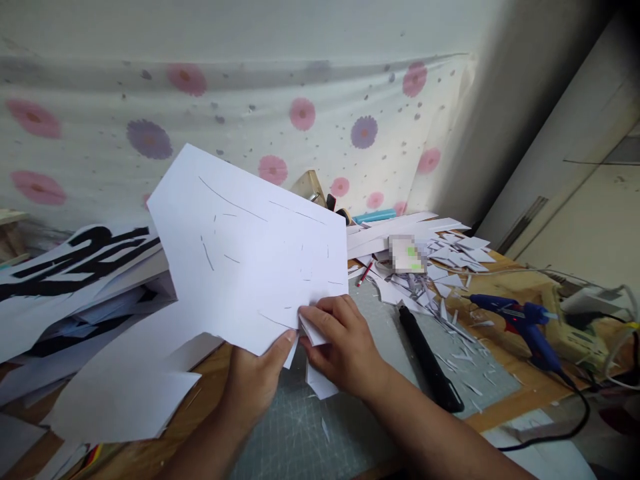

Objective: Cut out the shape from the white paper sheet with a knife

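A large white sheet of card (250, 247), angular in outline and marked with short dark lines, is held up above the cutting mat (285, 427). My left hand (260, 377) grips its lower edge, thumb on the front face and fingers hidden behind. At the lower right corner my right hand (345, 340) is closed on a small white flap of card (313, 330); whether this flap is part of the sheet I cannot tell. Another white piece (320, 383) hangs just below the right hand. A black utility knife (430, 360) lies on the mat to the right.
A blue glue gun (515, 320) with a black cable lies at the right. White paper scraps (440, 260) and a red pencil (365, 273) are behind the mat. Cut white sheets (125, 373), some with black shapes, are piled at the left. A flowered curtain (225, 107) covers the wall.
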{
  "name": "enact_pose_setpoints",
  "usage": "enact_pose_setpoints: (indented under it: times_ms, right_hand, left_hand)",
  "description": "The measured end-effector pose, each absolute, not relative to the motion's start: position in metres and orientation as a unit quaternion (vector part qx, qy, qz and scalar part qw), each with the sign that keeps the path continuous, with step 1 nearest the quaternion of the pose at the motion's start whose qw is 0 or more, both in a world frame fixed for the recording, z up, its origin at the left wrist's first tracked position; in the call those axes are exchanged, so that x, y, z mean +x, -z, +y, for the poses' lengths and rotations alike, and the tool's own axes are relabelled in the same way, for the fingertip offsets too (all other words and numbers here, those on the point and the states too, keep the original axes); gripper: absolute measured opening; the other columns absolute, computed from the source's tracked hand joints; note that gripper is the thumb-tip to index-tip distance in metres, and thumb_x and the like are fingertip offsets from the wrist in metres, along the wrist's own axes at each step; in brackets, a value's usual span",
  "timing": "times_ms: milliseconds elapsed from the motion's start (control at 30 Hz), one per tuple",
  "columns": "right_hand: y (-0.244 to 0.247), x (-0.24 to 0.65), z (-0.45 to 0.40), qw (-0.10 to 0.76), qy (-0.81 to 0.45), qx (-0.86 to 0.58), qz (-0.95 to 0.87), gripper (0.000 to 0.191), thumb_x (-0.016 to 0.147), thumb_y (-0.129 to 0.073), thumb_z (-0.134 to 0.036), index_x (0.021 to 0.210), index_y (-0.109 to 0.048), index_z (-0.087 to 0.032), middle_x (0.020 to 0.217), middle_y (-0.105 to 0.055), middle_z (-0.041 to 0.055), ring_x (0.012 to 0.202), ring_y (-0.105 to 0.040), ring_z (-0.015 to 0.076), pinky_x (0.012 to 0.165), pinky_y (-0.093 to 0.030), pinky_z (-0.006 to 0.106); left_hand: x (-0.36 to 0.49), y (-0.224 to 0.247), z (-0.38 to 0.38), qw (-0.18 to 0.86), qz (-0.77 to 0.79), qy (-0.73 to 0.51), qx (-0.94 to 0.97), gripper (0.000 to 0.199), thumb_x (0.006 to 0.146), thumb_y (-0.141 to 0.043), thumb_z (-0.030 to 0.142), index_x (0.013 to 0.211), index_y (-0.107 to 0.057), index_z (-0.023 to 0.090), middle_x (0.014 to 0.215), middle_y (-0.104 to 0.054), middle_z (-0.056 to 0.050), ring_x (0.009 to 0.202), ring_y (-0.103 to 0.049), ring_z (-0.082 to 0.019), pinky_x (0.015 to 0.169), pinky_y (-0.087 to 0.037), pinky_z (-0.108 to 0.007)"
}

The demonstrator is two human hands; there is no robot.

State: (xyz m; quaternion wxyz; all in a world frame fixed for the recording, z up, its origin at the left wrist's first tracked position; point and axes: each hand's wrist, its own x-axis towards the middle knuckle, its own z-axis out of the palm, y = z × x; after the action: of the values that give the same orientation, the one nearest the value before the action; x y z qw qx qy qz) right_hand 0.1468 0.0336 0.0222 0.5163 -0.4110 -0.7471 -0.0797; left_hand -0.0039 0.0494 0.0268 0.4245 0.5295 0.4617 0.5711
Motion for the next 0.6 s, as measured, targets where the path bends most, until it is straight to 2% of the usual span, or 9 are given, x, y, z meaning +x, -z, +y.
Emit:
enact_pose_setpoints:
  times_ms: [167, 333, 467, 600]
  right_hand:
    - [-0.0157, 0.1453, 0.0354, 0.524, 0.094, -0.433, -0.727, 0.041, 0.074, -0.068, -0.011, 0.113, -0.062, -0.020, 0.099, -0.063, 0.0079, 0.087, -0.058, 0.0211, 0.073, -0.053, 0.035]
    - [-0.0144, 0.1482, 0.0357, 0.554, 0.083, -0.418, -0.715, 0.043, 0.072, -0.070, -0.009, 0.112, -0.064, -0.023, 0.101, -0.066, 0.0063, 0.088, -0.062, 0.0201, 0.075, -0.055, 0.034]
    - [-0.0153, 0.1497, 0.0346, 0.567, 0.103, -0.403, -0.711, 0.042, 0.072, -0.069, -0.009, 0.112, -0.064, -0.021, 0.104, -0.068, 0.0080, 0.088, -0.066, 0.0199, 0.074, -0.057, 0.032]
    - [-0.0145, 0.1496, 0.0337, 0.560, 0.155, -0.378, -0.721, 0.036, 0.077, -0.066, -0.011, 0.112, -0.063, -0.017, 0.105, -0.070, 0.0102, 0.088, -0.067, 0.0192, 0.073, -0.058, 0.031]
  left_hand:
    - [-0.0056, -0.0299, 0.0466, 0.400, 0.457, -0.549, 0.575, 0.036, 0.069, -0.073, 0.033, 0.103, -0.069, 0.019, 0.104, -0.073, -0.007, 0.109, -0.064, -0.031, 0.103, -0.047, -0.047]
    - [-0.0075, -0.0315, 0.0439, 0.379, 0.455, -0.538, 0.600, 0.035, 0.073, -0.070, 0.035, 0.104, -0.069, 0.020, 0.105, -0.072, -0.008, 0.114, -0.061, -0.032, 0.105, -0.044, -0.049]
    - [-0.0106, -0.0296, 0.0447, 0.388, 0.442, -0.526, 0.614, 0.039, 0.068, -0.074, 0.034, 0.104, -0.069, 0.019, 0.100, -0.073, -0.008, 0.114, -0.060, -0.034, 0.107, -0.040, -0.052]
    - [-0.0098, -0.0242, 0.0453, 0.412, 0.432, -0.535, 0.598, 0.041, 0.071, -0.072, 0.037, 0.108, -0.068, 0.019, 0.102, -0.072, -0.008, 0.115, -0.060, -0.032, 0.106, -0.042, -0.049]
